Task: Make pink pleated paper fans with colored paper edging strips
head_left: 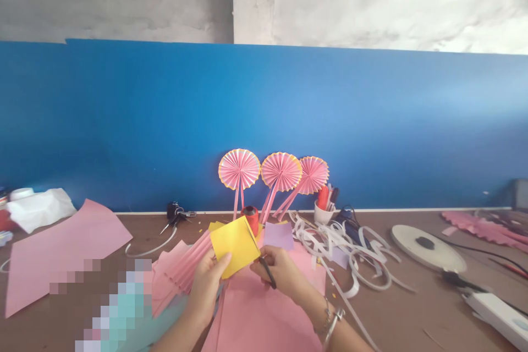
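My left hand (pixel 209 280) pinches the lower left part of a yellow paper square (pixel 236 245), thumb on top. My right hand (pixel 278 268) is closed around the dark handles of scissors (pixel 267 273) at the square's right edge; the blades are mostly hidden by the paper. Below both hands lie pink sheets (pixel 264 313). Pleated pink paper (pixel 187 264) is left of my left hand. Just behind the yellow square are a red object (pixel 250 219) and a purple paper piece (pixel 279 235).
Three pink pleated fans (pixel 240 169) stand against the blue partition (pixel 165 121). Curled white strips (pixel 330 242) and a white cup (pixel 324 212) with pens are right of centre. A round white disc (pixel 429 247) and white power strip (pixel 499 319) lie farther right; a pink sheet (pixel 61 253) lies left.
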